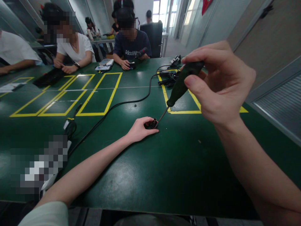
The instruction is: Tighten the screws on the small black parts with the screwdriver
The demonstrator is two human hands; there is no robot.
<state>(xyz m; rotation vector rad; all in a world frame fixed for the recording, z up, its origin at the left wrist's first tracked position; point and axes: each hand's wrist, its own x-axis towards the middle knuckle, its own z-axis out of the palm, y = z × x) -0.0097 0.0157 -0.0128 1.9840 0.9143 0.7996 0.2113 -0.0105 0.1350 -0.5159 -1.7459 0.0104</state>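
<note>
My left hand (pixel 140 128) rests on the green table (pixel 150 169), its fingers curled round a small dark part (pixel 152 123) with a metal end. My right hand (pixel 217 81) is raised above the table and grips the dark handle of a screwdriver (pixel 181 86). The thin shaft slants down to the left and its tip touches the small part at my left fingertips. Most of the part is hidden under my left fingers.
A black cable (pixel 122 103) runs across the table from the far right to the near left. Yellow tape boxes (pixel 70 94) mark the surface. Black items (pixel 170 78) lie beyond the screwdriver. Three people sit at the far side, one holding a dark tool (pixel 140 52).
</note>
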